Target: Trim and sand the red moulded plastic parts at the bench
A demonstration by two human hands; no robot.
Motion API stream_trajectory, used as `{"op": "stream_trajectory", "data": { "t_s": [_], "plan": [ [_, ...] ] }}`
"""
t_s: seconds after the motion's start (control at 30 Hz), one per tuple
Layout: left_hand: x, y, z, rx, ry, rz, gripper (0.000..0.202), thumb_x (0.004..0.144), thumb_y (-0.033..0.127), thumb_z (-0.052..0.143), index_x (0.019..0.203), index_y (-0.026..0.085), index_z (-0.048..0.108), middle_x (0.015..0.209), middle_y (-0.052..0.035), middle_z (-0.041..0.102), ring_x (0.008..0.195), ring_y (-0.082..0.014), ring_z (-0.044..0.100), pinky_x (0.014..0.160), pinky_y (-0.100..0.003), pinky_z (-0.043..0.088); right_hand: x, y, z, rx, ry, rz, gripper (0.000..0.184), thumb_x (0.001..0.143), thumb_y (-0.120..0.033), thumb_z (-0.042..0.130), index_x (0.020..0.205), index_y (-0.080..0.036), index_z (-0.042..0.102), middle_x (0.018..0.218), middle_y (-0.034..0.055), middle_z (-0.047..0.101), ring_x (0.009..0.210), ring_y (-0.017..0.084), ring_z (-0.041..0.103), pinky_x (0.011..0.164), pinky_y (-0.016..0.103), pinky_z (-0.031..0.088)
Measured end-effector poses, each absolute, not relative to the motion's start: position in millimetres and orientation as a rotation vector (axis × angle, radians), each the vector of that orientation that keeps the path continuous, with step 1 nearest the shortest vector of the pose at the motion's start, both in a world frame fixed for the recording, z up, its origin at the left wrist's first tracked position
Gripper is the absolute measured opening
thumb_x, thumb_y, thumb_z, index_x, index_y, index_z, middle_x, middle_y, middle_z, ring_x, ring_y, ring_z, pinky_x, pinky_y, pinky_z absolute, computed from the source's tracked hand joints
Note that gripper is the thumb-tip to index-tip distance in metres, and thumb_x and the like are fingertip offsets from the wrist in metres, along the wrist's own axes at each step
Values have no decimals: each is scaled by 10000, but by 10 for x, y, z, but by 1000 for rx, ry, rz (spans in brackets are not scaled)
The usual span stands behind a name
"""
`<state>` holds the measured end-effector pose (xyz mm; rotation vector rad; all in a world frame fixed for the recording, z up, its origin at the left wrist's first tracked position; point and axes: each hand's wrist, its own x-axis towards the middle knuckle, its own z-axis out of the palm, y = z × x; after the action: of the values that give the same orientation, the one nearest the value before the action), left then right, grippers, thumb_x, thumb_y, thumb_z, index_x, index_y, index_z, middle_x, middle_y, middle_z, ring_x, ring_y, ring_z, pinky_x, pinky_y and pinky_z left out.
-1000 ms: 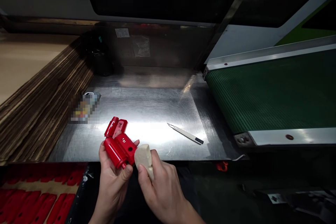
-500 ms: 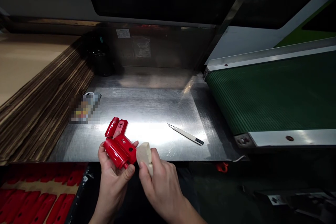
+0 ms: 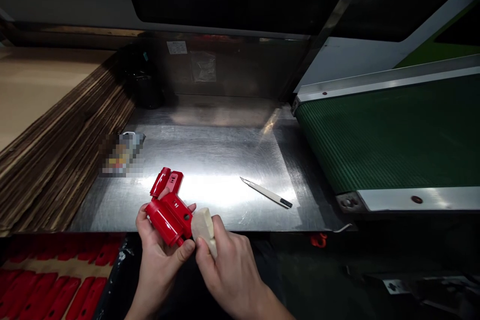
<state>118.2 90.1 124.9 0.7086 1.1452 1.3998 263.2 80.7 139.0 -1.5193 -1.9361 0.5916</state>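
A glossy red plastic part (image 3: 165, 221) with a rounded barrel and a flat slotted side is gripped in my left hand (image 3: 161, 260), tilted above the table's front edge. My right hand (image 3: 228, 260) is closed around an off-white block (image 3: 203, 225), perhaps a cloth or a pad; its exact kind is unclear. The block presses against or lies very close to the red part's right end. Just beyond, a second similar red part (image 3: 166, 182) rests on the metal table. To the right lies a scalpel-like knife (image 3: 266, 193), its blade pointing left.
The metal table (image 3: 225, 145) stretches ahead. Stacked cardboard sheets (image 3: 63, 130) stand left, beside a blurred packet (image 3: 123, 152) and a black container (image 3: 148, 82). A green conveyor belt (image 3: 397, 135) runs at right. Several red parts (image 3: 45, 292) lie below left.
The red part in my left hand and the off-white block in my right hand have shifted slightly left and down. Both hands keep their hold.
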Motion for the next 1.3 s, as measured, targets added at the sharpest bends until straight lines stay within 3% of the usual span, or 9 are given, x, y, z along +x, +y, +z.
{"op": "stream_trajectory", "data": {
  "t_s": [0.13,0.27,0.53,0.63,0.73,0.8,0.97,1.13,1.3],
  "plan": [
    [1192,903,1246,702,1145,1409,929,706,256,992,1403,410,396,1751,-125,357,1246,-329,752,971,-380,676,2610,789,1363,-1559,-1896,543,202,1031,-284,393,1036,-196,575,643,5,743,497,193,704,508,329,317],
    [1206,900,1260,693,1153,1396,930,718,274,987,1418,401,387,1720,-143,405,1259,-347,743,967,-391,679,2606,786,1359,-1522,-1937,578,191,1011,-272,397,1033,-198,572,650,2,748,508,193,709,526,325,342],
    [1229,890,1281,684,1156,1371,936,728,281,987,1419,398,367,1781,-145,298,1246,-318,750,970,-362,670,2611,802,1326,-1559,-1909,524,212,1026,-268,380,1048,-196,578,659,9,745,515,189,710,520,325,335],
    [1225,891,1273,685,1171,1371,935,726,282,990,1416,395,369,1723,-146,404,1250,-311,749,968,-339,664,2617,805,1314,-1568,-1918,528,207,1021,-272,392,1056,-192,580,641,0,739,501,188,704,515,327,332],
    [1222,889,1270,684,1171,1352,936,743,303,981,1428,387,349,1525,-137,629,1256,-313,746,978,-338,655,2618,803,1320,-1607,-1899,517,207,1027,-278,391,1046,-187,576,632,6,738,494,194,707,515,329,339],
    [1219,886,1271,686,1172,1335,956,746,311,978,1447,390,332,1431,-123,694,1247,-320,751,978,-355,657,2617,798,1330,-1583,-1904,534,202,1017,-268,386,1040,-193,573,643,11,744,503,199,714,512,327,348],
    [1225,893,1263,688,1200,1338,955,735,306,982,1450,391,354,1505,-124,637,1258,-337,745,972,-372,664,2631,808,1312,-1561,-1913,544,198,1003,-267,397,1039,-192,577,626,7,738,486,207,707,497,335,340],
    [1228,902,1270,689,1177,1325,984,739,307,983,1462,381,320,1338,-106,756,1226,-314,765,968,-339,659,2636,829,1306,-1601,-1889,512,187,1015,-262,402,1062,-190,568,633,4,739,491,209,710,505,337,338],
    [1208,899,1279,661,1167,1297,991,746,304,981,1479,394,320,1363,-96,752,1214,-302,771,960,-327,659,2627,813,1326,-1518,-1916,635,203,972,-243,402,1070,-181,568,639,12,741,501,216,712,501,339,354]
  ]
}}
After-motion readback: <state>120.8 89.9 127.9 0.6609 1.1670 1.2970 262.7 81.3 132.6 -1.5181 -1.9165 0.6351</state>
